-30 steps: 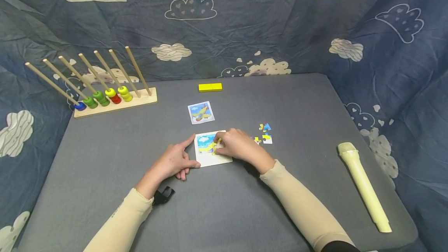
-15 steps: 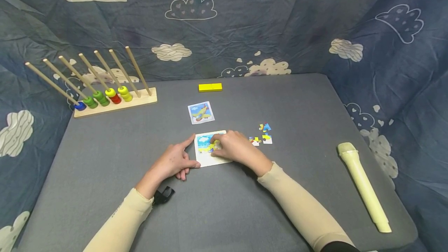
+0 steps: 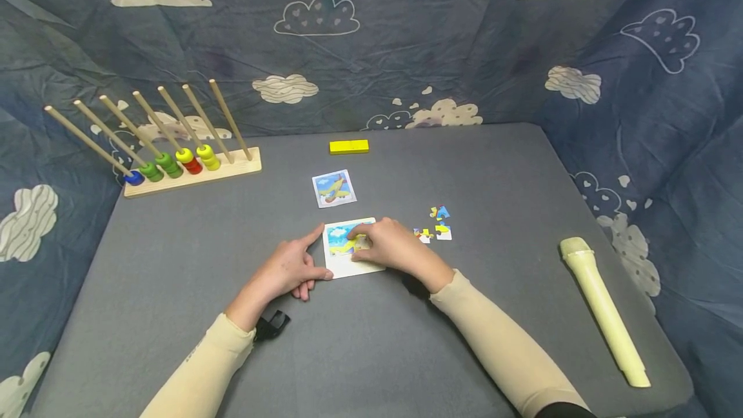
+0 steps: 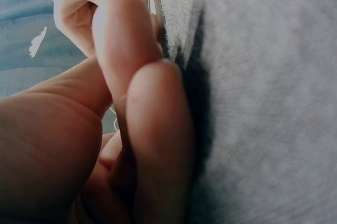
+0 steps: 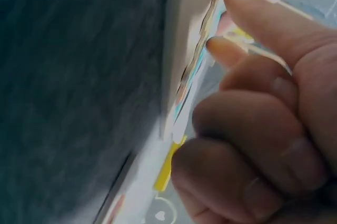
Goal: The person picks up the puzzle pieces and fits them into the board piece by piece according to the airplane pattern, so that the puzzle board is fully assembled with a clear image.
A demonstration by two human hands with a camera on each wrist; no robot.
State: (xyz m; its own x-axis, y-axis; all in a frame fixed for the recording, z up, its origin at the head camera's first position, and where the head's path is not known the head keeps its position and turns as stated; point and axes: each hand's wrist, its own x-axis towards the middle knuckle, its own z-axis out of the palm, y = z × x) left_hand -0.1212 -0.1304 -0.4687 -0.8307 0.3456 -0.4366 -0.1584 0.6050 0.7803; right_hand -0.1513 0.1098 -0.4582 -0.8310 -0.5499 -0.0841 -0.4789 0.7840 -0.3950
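Smooth matt puzzle board — rough cloth-like tabletop — plain wooden abacus, glossy beads, wrinkled cloth backdrop

We see a pale-bordered puzzle board lying flat on the counter, its blue-and-yellow picture partly hidden, a yellow piece between the right fingers; near it, we have loose puzzle pieces.

card behind puzzle board, loose pieces right
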